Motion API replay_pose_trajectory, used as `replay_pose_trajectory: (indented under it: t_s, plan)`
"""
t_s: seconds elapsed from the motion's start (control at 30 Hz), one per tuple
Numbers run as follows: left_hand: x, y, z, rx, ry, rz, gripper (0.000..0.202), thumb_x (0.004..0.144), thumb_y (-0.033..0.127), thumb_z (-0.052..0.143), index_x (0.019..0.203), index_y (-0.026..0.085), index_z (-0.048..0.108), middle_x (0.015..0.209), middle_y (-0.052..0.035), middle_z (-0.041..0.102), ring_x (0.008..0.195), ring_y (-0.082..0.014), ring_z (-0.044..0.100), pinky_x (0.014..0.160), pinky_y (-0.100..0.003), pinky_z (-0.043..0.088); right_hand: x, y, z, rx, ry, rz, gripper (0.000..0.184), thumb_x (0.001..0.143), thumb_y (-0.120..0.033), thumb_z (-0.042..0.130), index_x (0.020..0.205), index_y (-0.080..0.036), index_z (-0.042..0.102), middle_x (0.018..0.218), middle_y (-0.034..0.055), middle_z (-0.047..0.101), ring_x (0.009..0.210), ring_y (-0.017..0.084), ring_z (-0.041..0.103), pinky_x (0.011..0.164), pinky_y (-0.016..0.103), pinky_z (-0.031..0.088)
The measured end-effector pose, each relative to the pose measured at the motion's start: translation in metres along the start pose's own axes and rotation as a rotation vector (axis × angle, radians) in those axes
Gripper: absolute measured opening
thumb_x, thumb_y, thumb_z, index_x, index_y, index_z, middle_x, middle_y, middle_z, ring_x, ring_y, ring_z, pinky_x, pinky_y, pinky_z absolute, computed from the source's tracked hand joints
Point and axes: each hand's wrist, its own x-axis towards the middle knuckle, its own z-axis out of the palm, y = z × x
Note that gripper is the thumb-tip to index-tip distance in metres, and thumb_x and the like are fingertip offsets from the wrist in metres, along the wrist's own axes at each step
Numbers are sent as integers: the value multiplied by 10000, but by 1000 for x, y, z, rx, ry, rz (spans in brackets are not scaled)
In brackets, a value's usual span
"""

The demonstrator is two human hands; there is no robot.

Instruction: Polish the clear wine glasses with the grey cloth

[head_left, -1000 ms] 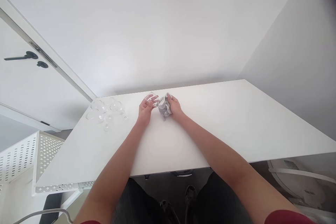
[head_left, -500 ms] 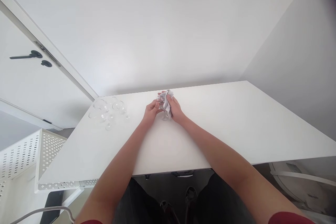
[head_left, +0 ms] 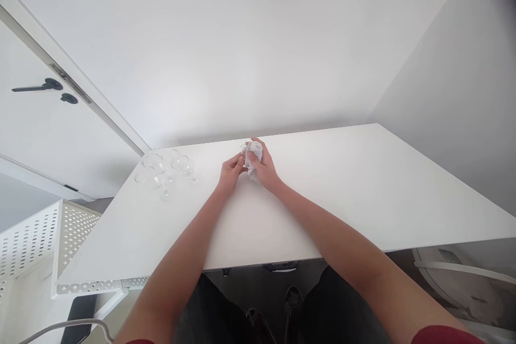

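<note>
The white table (head_left: 363, 193), smooth, matte and flat with a straight front edge, sat in the same place as a second before, and so did the white door (head_left: 36, 129) with its black lever handle and the white perforated metal rack (head_left: 44, 231) at the lower left. The change was at the far middle of the table. A second earlier the two hands had been a little apart, with the crumpled cloth showing as a loose grey-white bunch between them. Now they were pressed together.

The left hand (head_left: 230, 171) had its fingers curled and pinched on a small glass (head_left: 244, 151). The glass was clear and thin-walled, and only a faint rim showed above the fingertips. The right hand (head_left: 266, 167) was closed around the cloth (head_left: 253, 156), which was soft, wrinkled and pale. It was bunched tighter than before and pressed against the glass, and much of it was hidden under the fingers. Glass and cloth were held just above the tabletop near its back edge.

To the left, well apart from the hands, a cluster of clear glasses (head_left: 163, 172) stood unmoved, with round rims and shallow bowls, some of them stemmed.
</note>
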Motion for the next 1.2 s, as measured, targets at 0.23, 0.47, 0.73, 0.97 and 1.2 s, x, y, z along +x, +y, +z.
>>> replay_pose_trajectory:
  t_s: [0.23, 0.47, 0.73, 0.97, 1.2]
  plan:
    - [2, -2, -2, -40, 70, 30, 495, 859, 595, 737, 1207, 268, 609, 1028, -57, 675, 920, -172, 650, 741, -308, 601, 6, 3, -2, 201, 41, 121, 528, 952, -669, 563, 1312, -290, 635, 1233, 74, 721, 1108, 239, 683, 929, 394, 578]
    - [4, -4, -6, 64, 211, 9, 411, 891, 616, 686, 1096, 265, 620, 843, 2, 566, 681, -107, 525, 550, -213, 473, -2, 4, 4, 243, -117, 296, 692, 873, -705, 665, 1426, -325, 495, 1107, 46, 738, 868, 217, 723, 657, 327, 600]
    - [4, -4, -7, 72, 156, 34, 512, 878, 521, 744, 1328, 314, 615, 900, -13, 599, 718, -122, 548, 624, -237, 479, 7, 19, -4, 117, 91, 360, 661, 842, -859, 524, 918, -221, 681, 833, 72, 744, 839, 250, 727, 705, 339, 585]
    - [3, 1, -7, -42, 0, 21, 655, 866, 548, 750, 1451, 308, 578, 1476, -109, 582, 1231, -264, 630, 937, -353, 549, 11, 14, -13, 331, -150, 632, 664, 866, -829, 531, 957, -195, 707, 788, 98, 744, 775, 272, 727, 687, 396, 598]
    - [3, 2, -5, -124, 16, 0, 618, 909, 557, 702, 1465, 308, 597, 1396, -85, 672, 1287, -271, 633, 1089, -427, 501, 6, 3, -12, 324, -254, 376, 598, 854, -727, 665, 1175, -224, 684, 955, 87, 775, 905, 262, 726, 775, 385, 597]
